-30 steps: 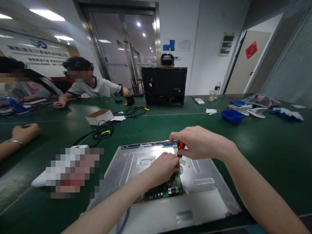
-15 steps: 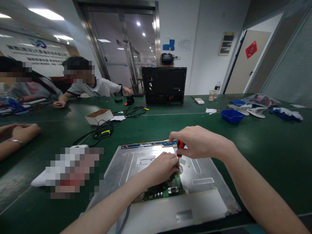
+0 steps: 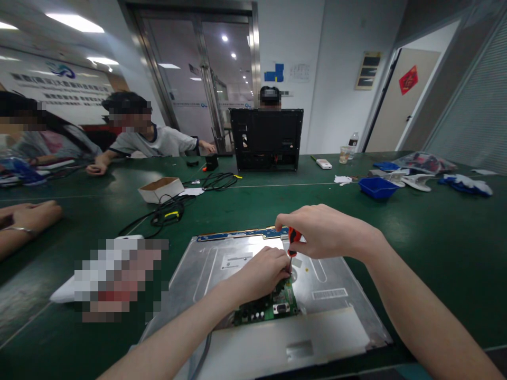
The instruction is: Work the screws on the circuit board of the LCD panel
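A silver metal display panel (image 3: pixel 328 327) lies on the green table with a green circuit board (image 3: pixel 265 311) on it. My right hand (image 3: pixel 320 229) is closed round a red and black screwdriver (image 3: pixel 293 243), which stands nearly upright with its tip at the board's upper right edge. Just left of the shaft, my left hand (image 3: pixel 267 269) rests over the board with its fingers bent together near the tip; what they pinch, if anything, is hidden. A blue strip board (image 3: pixel 237 235) runs along the panel's far edge.
Black cables (image 3: pixel 164 211) and an open white box (image 3: pixel 160 190) lie to the left. A black monitor housing (image 3: pixel 267 140) stands at the far side. On the right are a blue tray (image 3: pixel 378 188) and gloves (image 3: pixel 465 184). Another person's hands (image 3: pixel 35 219) rest at the left.
The screwdriver handle has turned slightly in my right hand. My left hand has stayed in place.
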The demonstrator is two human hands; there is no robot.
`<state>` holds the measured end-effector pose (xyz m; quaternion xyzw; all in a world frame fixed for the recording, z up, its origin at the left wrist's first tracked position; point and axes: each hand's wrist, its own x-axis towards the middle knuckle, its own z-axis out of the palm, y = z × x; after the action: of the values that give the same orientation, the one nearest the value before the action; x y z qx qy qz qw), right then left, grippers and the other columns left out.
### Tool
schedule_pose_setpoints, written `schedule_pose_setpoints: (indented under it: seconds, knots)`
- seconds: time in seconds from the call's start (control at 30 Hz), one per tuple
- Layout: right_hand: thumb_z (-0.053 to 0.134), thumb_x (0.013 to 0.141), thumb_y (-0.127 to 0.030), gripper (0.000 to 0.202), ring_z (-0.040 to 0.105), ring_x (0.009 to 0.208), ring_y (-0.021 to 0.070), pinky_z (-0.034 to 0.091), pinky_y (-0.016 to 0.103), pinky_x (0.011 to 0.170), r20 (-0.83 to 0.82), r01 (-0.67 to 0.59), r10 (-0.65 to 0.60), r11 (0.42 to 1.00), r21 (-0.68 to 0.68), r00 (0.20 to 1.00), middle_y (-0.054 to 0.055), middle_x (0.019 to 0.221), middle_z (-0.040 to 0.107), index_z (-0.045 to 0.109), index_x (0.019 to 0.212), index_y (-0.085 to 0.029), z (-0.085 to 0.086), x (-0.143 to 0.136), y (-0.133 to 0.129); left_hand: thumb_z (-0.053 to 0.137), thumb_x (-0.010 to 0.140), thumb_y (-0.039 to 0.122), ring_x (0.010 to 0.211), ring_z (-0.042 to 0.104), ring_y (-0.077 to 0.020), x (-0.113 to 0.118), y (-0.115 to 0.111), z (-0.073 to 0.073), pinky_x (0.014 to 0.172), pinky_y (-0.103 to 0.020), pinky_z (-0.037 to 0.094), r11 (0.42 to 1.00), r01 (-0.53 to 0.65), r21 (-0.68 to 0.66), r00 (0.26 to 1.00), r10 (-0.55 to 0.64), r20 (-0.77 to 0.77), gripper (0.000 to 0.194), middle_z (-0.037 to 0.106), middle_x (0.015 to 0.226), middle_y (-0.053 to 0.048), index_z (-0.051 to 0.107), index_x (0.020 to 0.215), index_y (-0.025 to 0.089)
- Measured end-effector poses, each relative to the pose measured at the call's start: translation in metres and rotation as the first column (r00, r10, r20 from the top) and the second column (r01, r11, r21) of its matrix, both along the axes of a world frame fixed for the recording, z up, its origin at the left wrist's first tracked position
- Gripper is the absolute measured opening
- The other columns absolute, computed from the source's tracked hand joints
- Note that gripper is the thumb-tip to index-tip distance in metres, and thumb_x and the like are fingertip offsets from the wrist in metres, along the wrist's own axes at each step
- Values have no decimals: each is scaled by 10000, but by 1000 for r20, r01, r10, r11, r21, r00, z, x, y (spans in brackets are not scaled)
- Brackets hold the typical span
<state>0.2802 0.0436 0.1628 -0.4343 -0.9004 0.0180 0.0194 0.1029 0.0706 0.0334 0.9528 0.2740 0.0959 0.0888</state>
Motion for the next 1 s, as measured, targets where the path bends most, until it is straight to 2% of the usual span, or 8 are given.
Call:
schedule_pose_setpoints:
  seconds: [0.27,0.43,0.53,0.73,1.0]
  knots:
    - [629,837,-225,318,672,750,214,271,262,533,8,13,-13,999,33,1000,55,898,747,631,1154,-224,-2,-1,0,615,904,87,882,624,-202,1,-2,1,773,-289,455,1000,-23,4,1000,23,6,110,685,919,-44,642,831,165]
    - [625,889,-360,256,666,720,217,245,269,519,21,45,-46,997,62,999,56,845,741,658,1104,-227,-2,-1,1,634,885,80,920,620,-217,1,-1,0,816,-306,456,999,-32,-18,999,32,3,114,688,923,-48,634,807,163]
    - [615,891,-311,215,662,724,207,256,264,526,26,44,-46,998,53,999,52,856,740,667,1083,-231,-1,-1,1,605,904,92,888,623,-202,0,0,-1,807,-298,460,1000,-20,-10,1000,20,18,128,686,907,-37,623,803,170]
    - [630,813,-159,284,650,754,189,296,250,543,-11,-39,39,999,-11,999,33,907,729,634,1088,-230,1,1,-1,608,903,100,892,633,-207,0,-1,-1,787,-299,465,1000,-17,6,1000,17,0,88,697,945,-48,638,858,169]
    - [615,790,-97,298,633,769,178,300,247,553,-35,-92,91,996,-17,995,31,930,714,617,1060,-223,1,3,0,621,901,91,877,631,-211,1,-1,0,769,-293,460,999,-31,-9,999,31,-26,94,693,934,-51,639,840,160]
